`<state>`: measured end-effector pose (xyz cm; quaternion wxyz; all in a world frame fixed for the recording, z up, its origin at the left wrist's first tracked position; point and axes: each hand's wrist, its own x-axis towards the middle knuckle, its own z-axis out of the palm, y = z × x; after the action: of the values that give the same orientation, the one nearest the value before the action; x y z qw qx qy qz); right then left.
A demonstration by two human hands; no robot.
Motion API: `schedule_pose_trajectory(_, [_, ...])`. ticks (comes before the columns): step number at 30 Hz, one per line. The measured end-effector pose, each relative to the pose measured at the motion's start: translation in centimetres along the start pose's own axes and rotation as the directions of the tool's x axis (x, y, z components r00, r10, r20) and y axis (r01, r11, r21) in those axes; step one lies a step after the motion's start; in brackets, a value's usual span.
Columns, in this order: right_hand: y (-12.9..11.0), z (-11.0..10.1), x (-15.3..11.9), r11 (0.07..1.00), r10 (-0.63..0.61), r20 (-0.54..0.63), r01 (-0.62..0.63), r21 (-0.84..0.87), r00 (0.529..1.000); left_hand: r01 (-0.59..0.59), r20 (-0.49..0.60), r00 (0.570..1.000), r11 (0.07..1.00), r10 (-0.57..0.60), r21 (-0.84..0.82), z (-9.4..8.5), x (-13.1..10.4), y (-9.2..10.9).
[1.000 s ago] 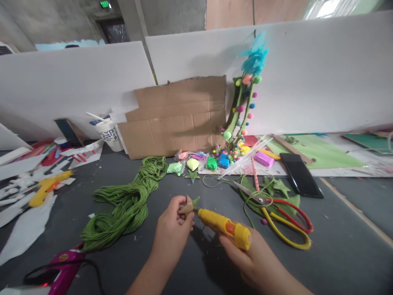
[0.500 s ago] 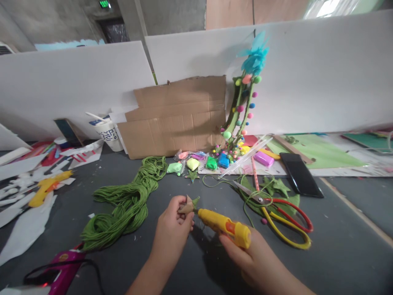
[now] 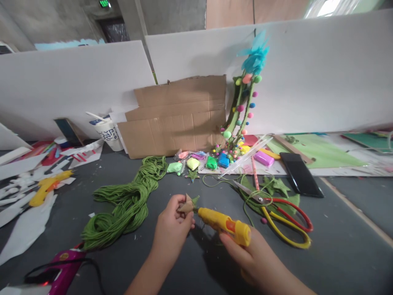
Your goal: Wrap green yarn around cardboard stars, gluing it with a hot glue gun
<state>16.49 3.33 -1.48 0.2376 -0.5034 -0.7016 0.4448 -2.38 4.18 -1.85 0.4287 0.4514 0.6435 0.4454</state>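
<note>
Between the fingertips of my left hand (image 3: 174, 223) is a small cardboard star (image 3: 188, 206), partly wound with green yarn. My right hand (image 3: 250, 256) grips a yellow glue gun (image 3: 222, 221) by its handle, which the fingers mostly hide. The gun's nozzle points left and meets, or nearly meets, the star's edge; I cannot tell which. Beyond the hands lies a finished-looking green star (image 3: 192, 175). To the left stretches a loose skein of green yarn (image 3: 129, 200). Scissors (image 3: 276, 213) with red and yellow handles rest to the right, over green pieces and a thin strand.
Cardboard (image 3: 172, 127) leans at the back beside a pompom-covered green stem (image 3: 238, 110) with a blue flower. A black phone (image 3: 301, 174) lies right. At the left are a paper cup (image 3: 109, 135), white scraps, another yellow glue gun (image 3: 49, 188) and a magenta device (image 3: 66, 268) with a black cord.
Almost nothing differs. Both hands hold the star and the glue gun in nearly the same position, with only a very slight shift.
</note>
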Motion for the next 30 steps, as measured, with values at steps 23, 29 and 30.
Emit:
schedule_pose_trajectory(23, [-0.01,0.28,-0.15,0.999,-0.005,0.007,0.006,-0.034,1.000,0.002,-0.031,1.000,0.997,0.001,0.077,0.00,0.09,0.12])
schedule_pose_trajectory(29, [0.40,0.52,0.06,1.000,0.001,0.000,-0.001,-0.011,1.000,-0.021,-0.032,0.999,0.995,0.025,0.101,0.08,0.13,-0.10])
schedule_pose_trajectory(30, [0.42,0.53,0.09,1.000,-0.003,0.001,0.003,-0.001,1.000,-0.023,-0.033,0.999,0.994,0.027,0.104,0.08,0.12,-0.15])
